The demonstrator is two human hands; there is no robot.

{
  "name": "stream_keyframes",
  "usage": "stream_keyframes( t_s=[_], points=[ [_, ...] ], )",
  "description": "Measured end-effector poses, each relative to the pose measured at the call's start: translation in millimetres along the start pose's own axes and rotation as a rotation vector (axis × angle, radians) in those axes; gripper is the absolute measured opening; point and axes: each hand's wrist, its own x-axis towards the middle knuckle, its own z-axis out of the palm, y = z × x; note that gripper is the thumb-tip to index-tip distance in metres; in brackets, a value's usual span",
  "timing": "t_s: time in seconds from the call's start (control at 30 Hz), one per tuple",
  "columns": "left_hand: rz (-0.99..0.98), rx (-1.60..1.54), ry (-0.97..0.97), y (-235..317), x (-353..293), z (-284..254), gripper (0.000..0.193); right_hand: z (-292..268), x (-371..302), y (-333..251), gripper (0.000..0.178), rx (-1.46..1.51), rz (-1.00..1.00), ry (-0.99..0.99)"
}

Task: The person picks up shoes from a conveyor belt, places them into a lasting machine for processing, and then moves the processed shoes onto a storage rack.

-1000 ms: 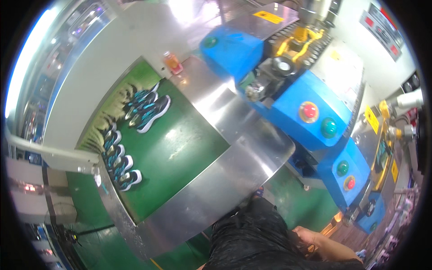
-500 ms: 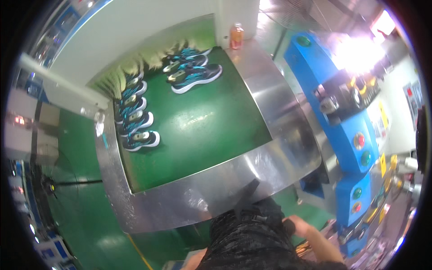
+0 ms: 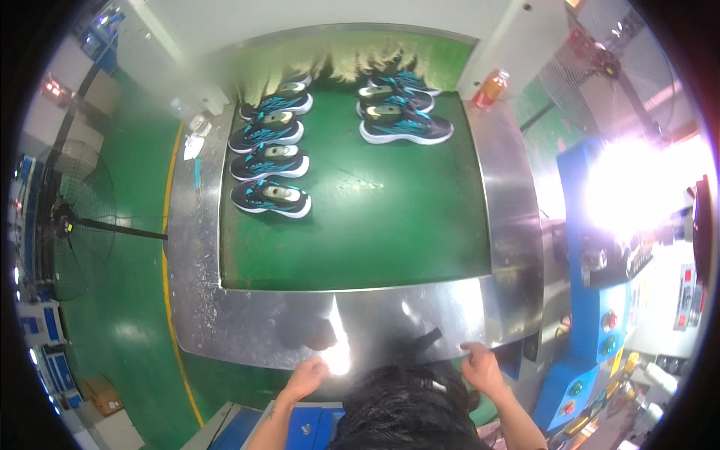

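Observation:
My left hand is at the near rim of the metal frame, with its fingers curled together and nothing visible in them. On the right, my right hand is also by that rim, index finger stretched toward the left and no object seen in it. Beyond the frame lies a green belt. Black and turquoise sneakers with white soles stand on it: several in a column at the left, the closest one nearest me, and a shorter group at the right, led by one sneaker.
Fringe strips hang across a machine opening at the back. An orange bottle stands on the right rim. A blue control box with buttons is at the right, a fan at the left. Blue drawers sit below my left arm.
The view has swung to the right. My left hand has risen to the frame's near rim. My right hand has come up from beside my body; the dark thing at it no longer shows there.

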Motion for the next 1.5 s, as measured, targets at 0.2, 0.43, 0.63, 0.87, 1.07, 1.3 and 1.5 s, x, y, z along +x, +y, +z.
stream_keyframes(
  t_s=[0.2, 0.43, 0.63, 0.87, 1.07, 1.3, 1.5],
  points=[
    [0.531, 0.252, 0.735, 46, 101, -70, 0.008, 10, 159, -189, 0.038, 0.14, -0.385, 0.062],
    [0.466, 0.497, 1.012, 42, 189, -101, 0.017, 125, 336, -363, 0.078, -0.485, -0.822, 0.11],
    [0.373, 0.308, 1.073, 40, 182, -111, 0.013, 158, 384, -390, 0.066, -0.413, -0.776, -0.215],
    [0.368, 0.244, 1.089, 20, 187, -102, 0.011, 91, 301, -277, 0.054, 0.238, -0.351, -0.556],
    [0.549, -0.504, 0.236, 119, 155, -65, 0.054, -20, 79, -98, 0.059, 0.807, -0.103, -0.175],
    [0.72, -0.856, -0.862, 290, 50, 106, 0.08, -35, -27, -75, 0.077, 0.813, -0.575, 0.181],
    [0.599, -0.387, -0.898, 286, -1, 259, 0.071, -10, -127, 60, 0.079, 1.029, -0.325, 0.551]
  ],
)
